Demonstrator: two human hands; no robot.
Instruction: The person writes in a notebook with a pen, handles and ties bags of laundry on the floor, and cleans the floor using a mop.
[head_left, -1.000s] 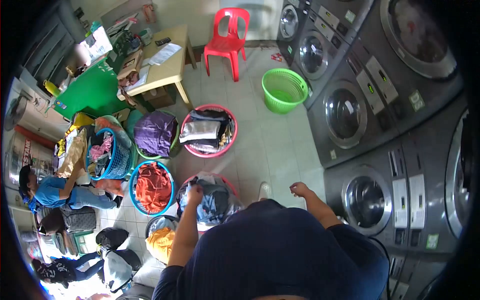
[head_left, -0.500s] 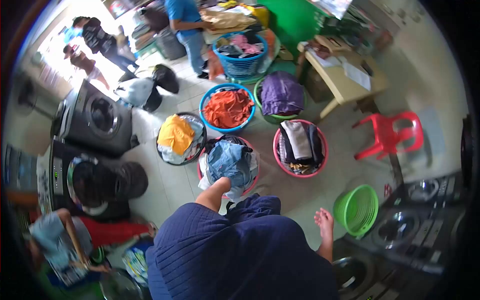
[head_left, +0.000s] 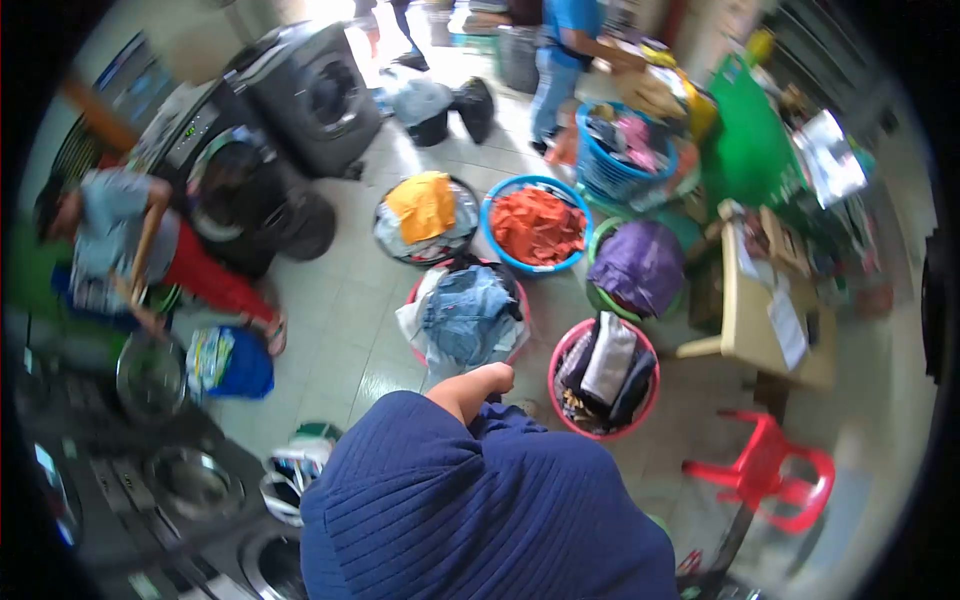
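Note:
My left hand (head_left: 498,376) is over the floor, just below and right of the pink basket with blue denim clothes (head_left: 468,312). It looks rounded, and its fingers are too small and blurred to make out. To its right stands a pink basket of folded dark and grey clothes (head_left: 606,365). Behind are a blue basket of orange-red clothes (head_left: 538,222), a dark basket with a yellow cloth (head_left: 424,206) on top, and a green basket with a purple bundle (head_left: 637,266). My right hand is out of view.
A person in red trousers (head_left: 200,260) is at the left near a blue bag (head_left: 245,362) and washing machines (head_left: 330,95). Another person in blue (head_left: 570,60) handles clothes by a tall blue basket (head_left: 625,180). A table (head_left: 745,315) and red chair (head_left: 765,470) stand right.
The view has swung left, bringing more washing machines in. My left hand has moved off the denim pile to the right of it. My right hand has left the view.

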